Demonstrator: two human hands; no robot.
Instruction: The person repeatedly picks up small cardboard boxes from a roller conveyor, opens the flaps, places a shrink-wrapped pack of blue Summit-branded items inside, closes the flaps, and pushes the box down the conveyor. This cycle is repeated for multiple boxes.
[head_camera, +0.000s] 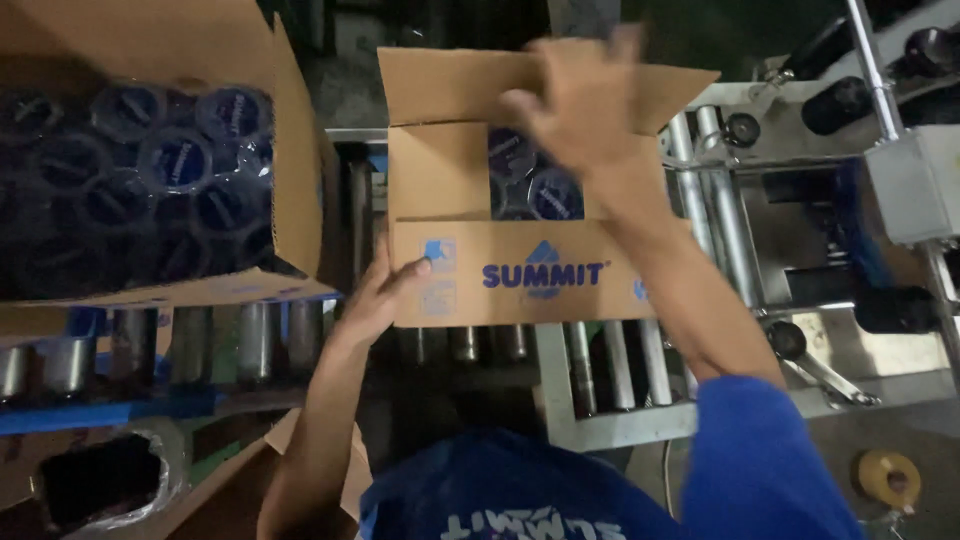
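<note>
A brown cardboard carton (470, 180) with blue printing on its front sits on a roller conveyor (600, 370) in front of me. Dark blue round lids (540, 190) show through the gap between its flaps. My left hand (385, 290) presses against the carton's lower left front corner, thumb on the near flap. My right hand (580, 100) is blurred, fingers spread, over the far flap and the right side of the opening. Neither hand holds a loose object.
A second open carton (290, 160) at the left holds several dark blue lidded containers under clear film. Metal machine parts and rollers (760, 220) stand at the right. A tape roll (888, 478) lies at the lower right. A bag-lined bin (100, 480) is at the lower left.
</note>
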